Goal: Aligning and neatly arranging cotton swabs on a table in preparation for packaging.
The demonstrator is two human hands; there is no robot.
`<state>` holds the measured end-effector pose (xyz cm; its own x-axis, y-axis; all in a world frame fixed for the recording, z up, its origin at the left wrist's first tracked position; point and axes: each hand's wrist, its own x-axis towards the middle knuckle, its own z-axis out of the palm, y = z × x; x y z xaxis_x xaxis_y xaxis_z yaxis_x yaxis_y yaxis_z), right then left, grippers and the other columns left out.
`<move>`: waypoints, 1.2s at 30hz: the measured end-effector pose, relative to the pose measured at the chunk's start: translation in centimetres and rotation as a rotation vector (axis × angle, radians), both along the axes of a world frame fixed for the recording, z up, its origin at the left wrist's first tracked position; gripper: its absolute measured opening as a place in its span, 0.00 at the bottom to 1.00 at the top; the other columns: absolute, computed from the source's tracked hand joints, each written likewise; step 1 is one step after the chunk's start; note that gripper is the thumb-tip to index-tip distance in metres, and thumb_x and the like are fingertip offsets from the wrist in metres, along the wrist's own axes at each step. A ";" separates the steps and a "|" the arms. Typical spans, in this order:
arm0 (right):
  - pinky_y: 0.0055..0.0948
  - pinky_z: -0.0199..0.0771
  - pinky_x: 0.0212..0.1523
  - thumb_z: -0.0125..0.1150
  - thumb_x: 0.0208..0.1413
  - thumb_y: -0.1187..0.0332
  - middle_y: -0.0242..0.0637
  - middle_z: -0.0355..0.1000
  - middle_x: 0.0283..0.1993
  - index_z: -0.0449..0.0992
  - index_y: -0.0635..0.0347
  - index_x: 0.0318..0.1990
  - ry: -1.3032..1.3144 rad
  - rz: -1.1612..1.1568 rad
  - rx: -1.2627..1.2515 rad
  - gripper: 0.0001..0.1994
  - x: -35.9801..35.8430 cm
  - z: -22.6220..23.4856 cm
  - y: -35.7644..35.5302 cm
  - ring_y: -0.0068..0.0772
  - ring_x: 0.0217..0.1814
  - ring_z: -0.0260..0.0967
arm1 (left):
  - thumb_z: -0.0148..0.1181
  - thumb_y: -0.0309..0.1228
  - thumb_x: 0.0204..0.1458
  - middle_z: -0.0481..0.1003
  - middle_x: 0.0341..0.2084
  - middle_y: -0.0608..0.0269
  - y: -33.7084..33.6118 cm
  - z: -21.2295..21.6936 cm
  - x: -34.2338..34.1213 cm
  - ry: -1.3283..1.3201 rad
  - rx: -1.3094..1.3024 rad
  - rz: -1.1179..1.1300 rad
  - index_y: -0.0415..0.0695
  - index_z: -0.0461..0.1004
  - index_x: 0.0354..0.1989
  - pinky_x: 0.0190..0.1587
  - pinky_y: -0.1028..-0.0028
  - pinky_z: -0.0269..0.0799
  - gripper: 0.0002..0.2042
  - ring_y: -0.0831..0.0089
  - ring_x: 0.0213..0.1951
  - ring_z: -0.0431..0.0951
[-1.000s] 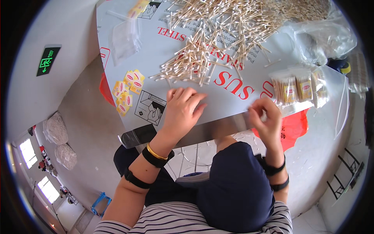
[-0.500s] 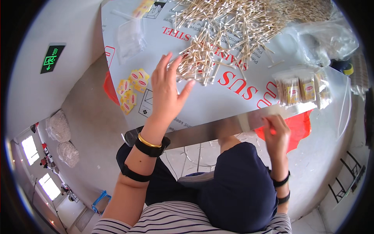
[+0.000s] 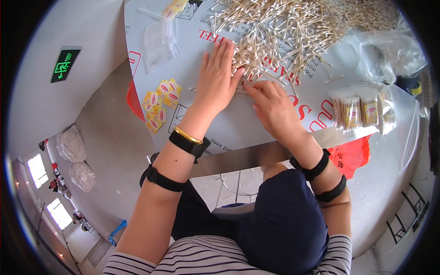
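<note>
Loose cotton swabs (image 3: 256, 57) with white tips and pale sticks lie in a nearer clump on the sheet-covered table. My left hand (image 3: 217, 78) lies along the clump's left side, fingers stretched out and thumb apart, touching the swabs. At the near edge of the clump is my right hand (image 3: 277, 107). Its fingers are bent, with the index fingertip by the swab ends and the thumb apart from it. I see nothing held in that hand. Some swabs beside my left thumb are partly hidden.
A larger heap of swabs (image 3: 293, 18) spreads behind. Yellow paper labels (image 3: 160, 101) and clear plastic bags (image 3: 159, 43) lie left. Filled swab packs (image 3: 360, 110) stand right, near crumpled clear plastic (image 3: 389, 55). A metal strip (image 3: 238, 158) edges the table; a red bag (image 3: 350, 156) hangs below.
My right hand has come up from below the table's front edge to the swab clump. My left hand has moved right against the swabs, its fingers closer together.
</note>
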<state>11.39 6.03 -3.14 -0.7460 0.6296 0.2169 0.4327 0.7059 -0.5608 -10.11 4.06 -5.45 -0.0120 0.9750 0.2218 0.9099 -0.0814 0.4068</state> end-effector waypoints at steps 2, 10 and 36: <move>0.42 0.76 0.58 0.67 0.52 0.78 0.39 0.71 0.54 0.78 0.60 0.58 0.071 -0.008 -0.023 0.23 -1.0 -0.2 -0.8 0.44 0.57 0.71 | 0.57 0.44 0.69 0.60 0.77 0.43 0.0 -0.1 -0.1 0.061 0.000 -0.013 0.36 0.52 0.80 0.79 0.44 0.47 0.37 0.46 0.79 0.56; 0.44 0.75 0.60 0.70 0.51 0.77 0.38 0.71 0.62 0.75 0.54 0.64 0.145 -0.066 -0.073 0.29 1.4 0.3 0.9 0.46 0.63 0.71 | 0.65 0.52 0.63 0.55 0.79 0.40 -4.9 3.5 -0.8 -0.171 -0.081 -0.112 0.37 0.49 0.81 0.80 0.42 0.43 0.47 0.40 0.80 0.52; 0.61 0.40 0.84 0.58 0.66 0.37 0.45 0.49 0.86 0.57 0.40 0.82 -0.232 -0.142 0.269 0.41 -0.2 -1.8 5.9 0.60 0.85 0.48 | 0.59 0.63 0.62 0.44 0.82 0.40 -5.8 1.2 1.4 0.217 -0.198 -0.003 0.35 0.43 0.83 0.81 0.45 0.38 0.54 0.44 0.83 0.44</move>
<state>11.22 11.95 -4.98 -0.7044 0.6735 0.2240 0.6301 0.7387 -0.2393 -8.66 -1.73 -4.24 0.0180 0.9995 0.0243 0.9773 -0.0227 0.2108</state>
